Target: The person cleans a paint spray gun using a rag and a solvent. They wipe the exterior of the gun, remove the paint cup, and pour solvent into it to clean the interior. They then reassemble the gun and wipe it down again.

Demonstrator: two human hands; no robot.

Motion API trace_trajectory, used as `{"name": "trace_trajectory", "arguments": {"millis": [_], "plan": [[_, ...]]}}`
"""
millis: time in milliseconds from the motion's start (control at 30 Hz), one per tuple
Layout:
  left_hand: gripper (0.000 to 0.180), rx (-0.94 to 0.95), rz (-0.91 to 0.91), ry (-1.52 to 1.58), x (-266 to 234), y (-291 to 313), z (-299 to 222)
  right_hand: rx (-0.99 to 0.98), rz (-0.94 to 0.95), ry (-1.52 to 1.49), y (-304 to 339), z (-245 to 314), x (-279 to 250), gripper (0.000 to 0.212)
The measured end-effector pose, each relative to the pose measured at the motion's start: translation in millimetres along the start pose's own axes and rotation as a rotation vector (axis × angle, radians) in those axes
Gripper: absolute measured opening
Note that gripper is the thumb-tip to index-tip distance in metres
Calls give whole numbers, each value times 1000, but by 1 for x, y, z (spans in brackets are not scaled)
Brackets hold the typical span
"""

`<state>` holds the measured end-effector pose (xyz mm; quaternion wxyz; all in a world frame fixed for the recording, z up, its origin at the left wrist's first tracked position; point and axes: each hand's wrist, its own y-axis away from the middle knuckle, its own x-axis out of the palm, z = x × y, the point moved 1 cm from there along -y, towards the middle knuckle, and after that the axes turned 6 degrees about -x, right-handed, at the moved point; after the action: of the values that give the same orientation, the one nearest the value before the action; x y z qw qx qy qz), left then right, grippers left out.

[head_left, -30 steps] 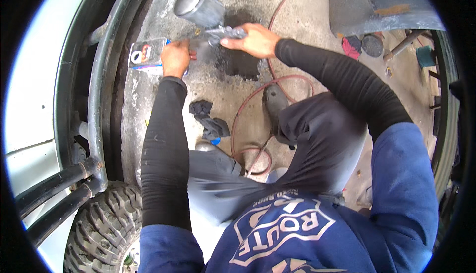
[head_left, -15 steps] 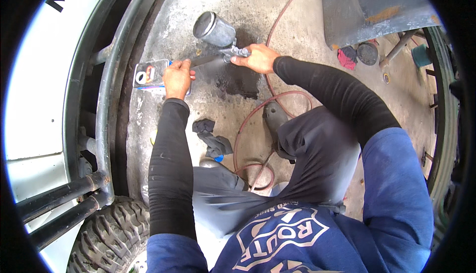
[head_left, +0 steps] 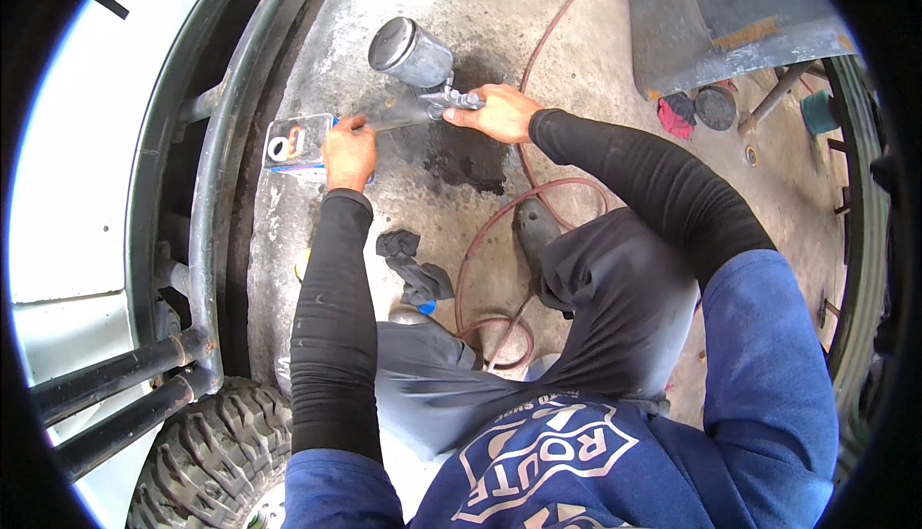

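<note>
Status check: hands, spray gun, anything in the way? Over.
Right hand gripping spray gun. Left hand beside rectangular can, grip unclear. Left hand in front of gun, greyish mist between.

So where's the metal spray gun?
In the head view, the spray gun is in the right hand, above and slightly left of centre, with the left hand further left.

spray gun (head_left: 420,57): silver-grey | arm sleeves (head_left: 333,327): black | shirt (head_left: 624,479): blue, pale print | hose (head_left: 468,258): dull red

the right grip (head_left: 507,114) holds a silver spray gun (head_left: 423,60).
</note>
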<state>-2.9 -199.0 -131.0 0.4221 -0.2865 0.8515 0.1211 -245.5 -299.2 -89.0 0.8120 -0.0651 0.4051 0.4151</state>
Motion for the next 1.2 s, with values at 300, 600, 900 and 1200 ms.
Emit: {"name": "trace_trajectory", "arguments": {"millis": [300, 600, 900, 1200], "plan": [[37, -30, 48, -38, -2, 0, 0, -63, 30, -25, -2, 9, 4, 79], [37, -44, 8, 22, -5, 1, -4, -42, -27, 53, -8, -11, 4, 70], [38, 0, -8, -24, -7, -2, 5, -81, 9, -42, -6, -9, 4, 73], [28, -64, 100, 104, -7, 5, -4, -59, 14, -10, -5, -4, 3, 79]]}}
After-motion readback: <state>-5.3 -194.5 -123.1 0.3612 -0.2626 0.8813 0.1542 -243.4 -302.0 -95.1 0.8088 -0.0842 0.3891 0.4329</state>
